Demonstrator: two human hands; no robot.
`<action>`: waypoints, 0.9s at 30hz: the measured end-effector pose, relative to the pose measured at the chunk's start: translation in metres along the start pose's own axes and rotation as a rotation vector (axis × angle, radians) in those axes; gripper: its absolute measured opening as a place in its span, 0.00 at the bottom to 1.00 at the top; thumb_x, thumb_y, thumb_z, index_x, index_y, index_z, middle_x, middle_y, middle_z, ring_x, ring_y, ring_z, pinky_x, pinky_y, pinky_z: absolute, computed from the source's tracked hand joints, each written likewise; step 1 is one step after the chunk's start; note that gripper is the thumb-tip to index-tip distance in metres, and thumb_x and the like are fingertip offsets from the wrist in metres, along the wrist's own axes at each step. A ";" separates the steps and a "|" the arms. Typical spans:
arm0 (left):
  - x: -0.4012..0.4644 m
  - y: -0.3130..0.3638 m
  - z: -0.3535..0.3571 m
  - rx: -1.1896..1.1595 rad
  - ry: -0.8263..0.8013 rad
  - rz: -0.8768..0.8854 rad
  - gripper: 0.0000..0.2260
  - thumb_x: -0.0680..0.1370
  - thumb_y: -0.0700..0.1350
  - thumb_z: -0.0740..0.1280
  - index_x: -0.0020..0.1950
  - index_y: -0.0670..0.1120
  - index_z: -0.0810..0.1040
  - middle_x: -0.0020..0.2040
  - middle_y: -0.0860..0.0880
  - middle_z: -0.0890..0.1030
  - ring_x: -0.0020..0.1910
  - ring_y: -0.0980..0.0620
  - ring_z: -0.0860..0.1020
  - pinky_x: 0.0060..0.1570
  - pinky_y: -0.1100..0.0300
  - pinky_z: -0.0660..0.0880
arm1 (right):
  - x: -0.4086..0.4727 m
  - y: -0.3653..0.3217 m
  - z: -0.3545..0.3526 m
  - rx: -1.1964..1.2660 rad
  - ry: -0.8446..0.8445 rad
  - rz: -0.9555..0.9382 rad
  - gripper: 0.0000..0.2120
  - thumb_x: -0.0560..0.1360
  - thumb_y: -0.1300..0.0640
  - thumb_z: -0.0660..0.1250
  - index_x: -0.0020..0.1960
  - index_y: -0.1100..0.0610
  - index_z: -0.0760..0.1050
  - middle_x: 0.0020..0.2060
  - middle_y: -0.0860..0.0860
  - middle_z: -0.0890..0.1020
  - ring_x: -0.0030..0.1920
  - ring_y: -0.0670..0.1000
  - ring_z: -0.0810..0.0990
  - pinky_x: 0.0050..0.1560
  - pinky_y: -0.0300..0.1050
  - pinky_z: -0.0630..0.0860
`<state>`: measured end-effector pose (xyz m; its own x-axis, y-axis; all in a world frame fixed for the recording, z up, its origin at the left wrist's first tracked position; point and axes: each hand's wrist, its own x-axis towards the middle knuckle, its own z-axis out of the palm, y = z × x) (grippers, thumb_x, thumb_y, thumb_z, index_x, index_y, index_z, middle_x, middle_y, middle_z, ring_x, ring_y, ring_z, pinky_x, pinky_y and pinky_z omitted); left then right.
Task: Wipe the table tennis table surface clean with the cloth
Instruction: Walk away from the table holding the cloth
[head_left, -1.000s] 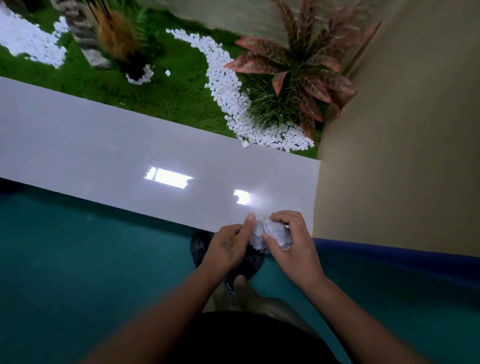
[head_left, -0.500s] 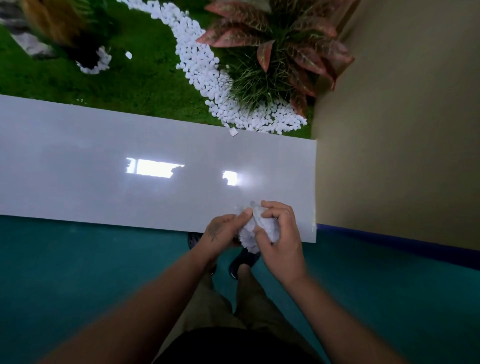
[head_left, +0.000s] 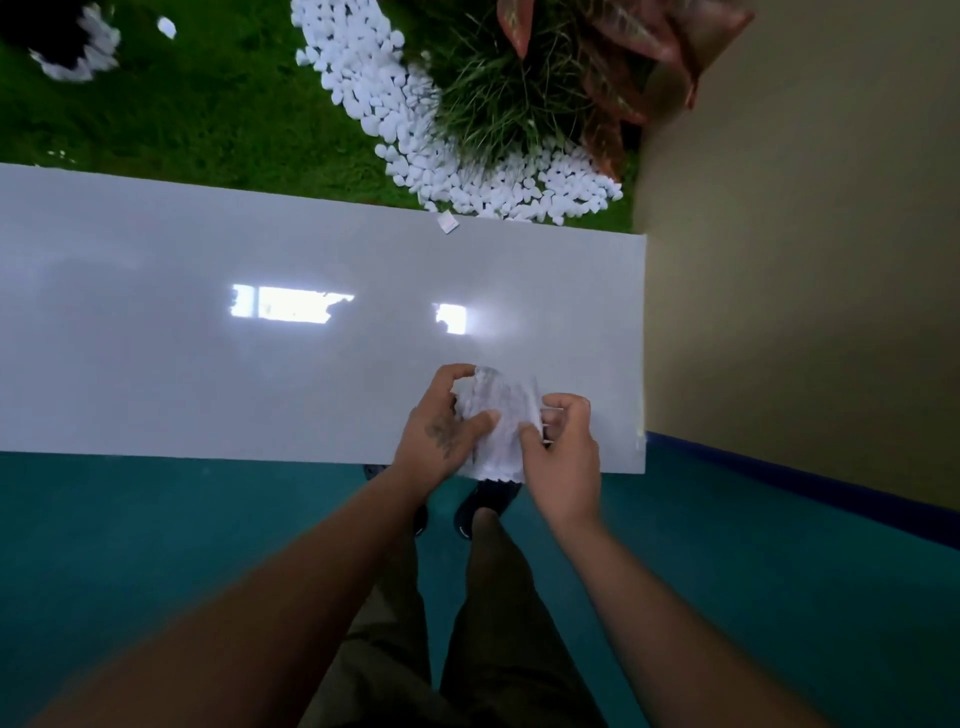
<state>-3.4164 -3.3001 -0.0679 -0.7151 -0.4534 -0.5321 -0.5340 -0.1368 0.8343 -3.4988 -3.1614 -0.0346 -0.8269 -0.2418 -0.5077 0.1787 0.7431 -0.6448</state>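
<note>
A crumpled white cloth (head_left: 500, 422) hangs between both hands, held in the air in front of me. My left hand (head_left: 441, 431) pinches its left side and my right hand (head_left: 563, 457) grips its right side, spreading it apart. Both hands are over the near right part of a glossy white slab (head_left: 208, 364) that runs across the view. No table tennis table is in view.
A beige wall (head_left: 805, 260) closes off the right side. Teal floor (head_left: 130, 545) lies below, with my legs and dark shoes (head_left: 485, 499). Beyond the slab are green turf, white pebbles (head_left: 384, 109) and a red-leaved plant (head_left: 597, 62). A small white scrap (head_left: 448, 223) rests at the slab's far edge.
The cloth was a tight ball between my hands; now my hands have moved apart and it is partly spread open. The view has tilted further down and closer to the slab.
</note>
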 end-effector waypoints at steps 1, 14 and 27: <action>0.003 -0.009 0.003 0.005 0.011 0.026 0.21 0.82 0.42 0.73 0.72 0.53 0.71 0.52 0.52 0.84 0.47 0.57 0.84 0.43 0.63 0.80 | 0.007 0.007 0.004 0.026 0.021 0.053 0.14 0.82 0.59 0.70 0.61 0.48 0.69 0.49 0.41 0.80 0.47 0.40 0.80 0.42 0.38 0.76; 0.046 -0.092 0.044 0.440 0.133 0.207 0.26 0.84 0.38 0.64 0.77 0.61 0.66 0.69 0.47 0.67 0.47 0.52 0.77 0.46 0.58 0.81 | 0.089 0.102 0.046 -0.116 -0.172 -0.133 0.17 0.83 0.63 0.69 0.68 0.48 0.81 0.51 0.43 0.77 0.48 0.43 0.77 0.54 0.37 0.76; 0.063 -0.114 0.033 1.051 0.110 0.361 0.24 0.81 0.42 0.68 0.78 0.46 0.73 0.81 0.36 0.65 0.77 0.34 0.67 0.69 0.41 0.70 | 0.111 0.128 0.046 -0.614 -0.221 -0.486 0.30 0.77 0.57 0.77 0.77 0.47 0.73 0.75 0.54 0.68 0.75 0.55 0.69 0.71 0.51 0.74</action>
<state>-3.4155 -3.2840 -0.2019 -0.8892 -0.3989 -0.2243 -0.4564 0.8077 0.3732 -3.5436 -3.1221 -0.2000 -0.6009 -0.6954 -0.3940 -0.5505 0.7175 -0.4268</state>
